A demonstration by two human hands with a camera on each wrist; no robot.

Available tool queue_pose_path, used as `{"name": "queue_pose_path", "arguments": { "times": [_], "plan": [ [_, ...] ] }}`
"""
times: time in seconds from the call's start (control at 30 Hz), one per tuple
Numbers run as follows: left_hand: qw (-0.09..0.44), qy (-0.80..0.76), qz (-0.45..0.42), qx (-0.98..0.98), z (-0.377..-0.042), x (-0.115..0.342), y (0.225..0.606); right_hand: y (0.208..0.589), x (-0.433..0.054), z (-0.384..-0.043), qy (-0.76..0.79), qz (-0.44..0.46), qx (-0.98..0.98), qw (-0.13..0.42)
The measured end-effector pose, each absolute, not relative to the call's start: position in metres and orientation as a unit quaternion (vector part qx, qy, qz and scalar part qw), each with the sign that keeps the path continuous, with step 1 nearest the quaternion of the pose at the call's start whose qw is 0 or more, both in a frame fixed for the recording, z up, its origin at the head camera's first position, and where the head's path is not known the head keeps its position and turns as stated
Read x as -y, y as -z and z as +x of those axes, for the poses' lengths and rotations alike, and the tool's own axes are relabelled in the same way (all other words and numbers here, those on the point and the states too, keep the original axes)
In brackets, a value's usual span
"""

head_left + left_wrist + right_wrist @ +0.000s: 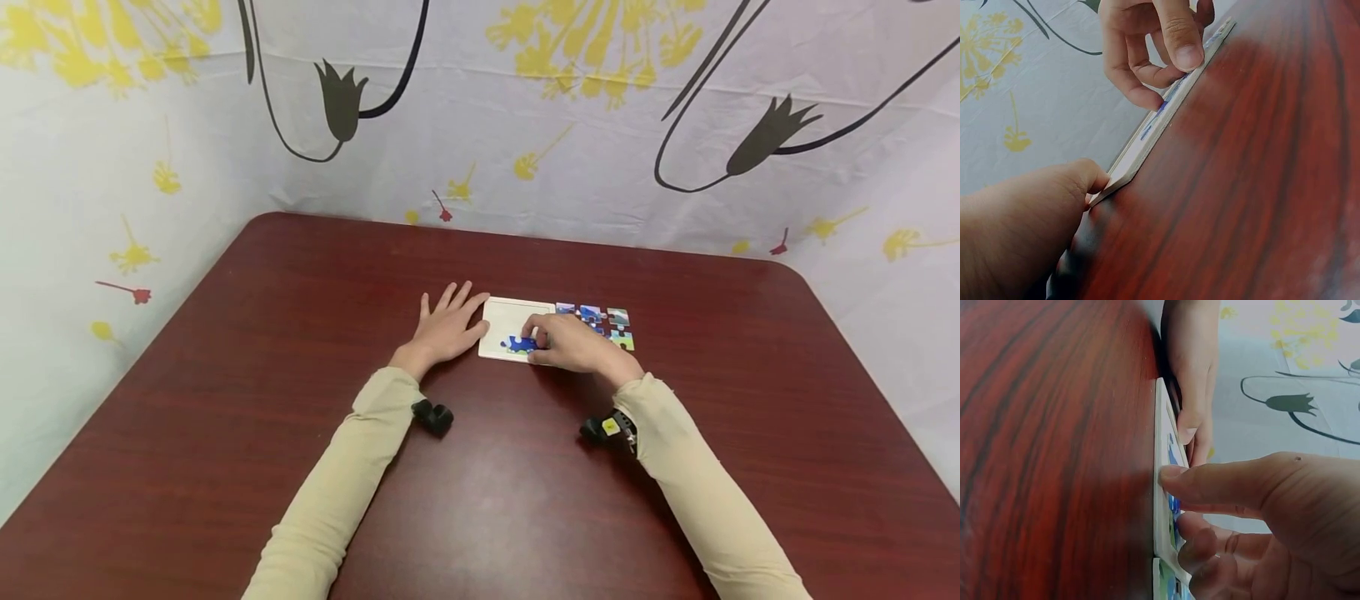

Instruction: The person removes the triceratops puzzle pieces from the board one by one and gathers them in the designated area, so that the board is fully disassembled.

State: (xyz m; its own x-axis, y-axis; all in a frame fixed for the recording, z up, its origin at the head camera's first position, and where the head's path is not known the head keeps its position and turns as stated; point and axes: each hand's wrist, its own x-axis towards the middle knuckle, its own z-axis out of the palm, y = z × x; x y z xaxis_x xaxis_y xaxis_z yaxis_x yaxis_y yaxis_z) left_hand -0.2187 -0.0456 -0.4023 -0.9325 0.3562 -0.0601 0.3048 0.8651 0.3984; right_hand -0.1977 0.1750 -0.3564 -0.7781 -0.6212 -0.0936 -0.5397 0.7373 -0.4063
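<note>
A shallow white puzzle tray (517, 313) lies flat on the table. My left hand (444, 327) rests at its left side, fingers spread, with thumb and index finger touching the tray's left edge. Low in the tray is a blue puzzle piece (517, 343) with a green lower edge. Over its right part, my right hand (573, 342) bends with curled fingers and pinches at the puzzle pieces there. In the left wrist view, the right thumb (1189, 57) is at the tray's near rim and a fingertip touches the blue surface. The right hand hides part of the tray.
Several loose puzzle pieces (622, 338) lie right of the tray, some partly behind the right hand. The dark red wooden table (480, 492) reaches back to a white patterned cloth (420, 167). Black wrist cameras (432, 417) sit by both sleeves.
</note>
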Motion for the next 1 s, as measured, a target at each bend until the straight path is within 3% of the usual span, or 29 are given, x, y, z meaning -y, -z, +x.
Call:
{"name": "queue_pose_path", "arguments": {
  "times": [0.4, 0.73, 1.0],
  "plan": [
    [0.06, -0.185, 0.172, -0.966, -0.22, 0.045, 0.405, 0.356, -0.172, -0.196, 0.268, -0.268, -0.912, 0.158],
    [0.061, -0.186, 0.174, -0.965, -0.219, 0.043, 0.405, 0.353, -0.181, -0.197, 0.239, -0.323, -0.914, 0.058],
    [0.058, -0.189, 0.175, -0.965, -0.217, 0.045, 0.403, 0.324, -0.229, -0.185, 0.252, -0.295, -0.921, 0.003]
  ]
}}
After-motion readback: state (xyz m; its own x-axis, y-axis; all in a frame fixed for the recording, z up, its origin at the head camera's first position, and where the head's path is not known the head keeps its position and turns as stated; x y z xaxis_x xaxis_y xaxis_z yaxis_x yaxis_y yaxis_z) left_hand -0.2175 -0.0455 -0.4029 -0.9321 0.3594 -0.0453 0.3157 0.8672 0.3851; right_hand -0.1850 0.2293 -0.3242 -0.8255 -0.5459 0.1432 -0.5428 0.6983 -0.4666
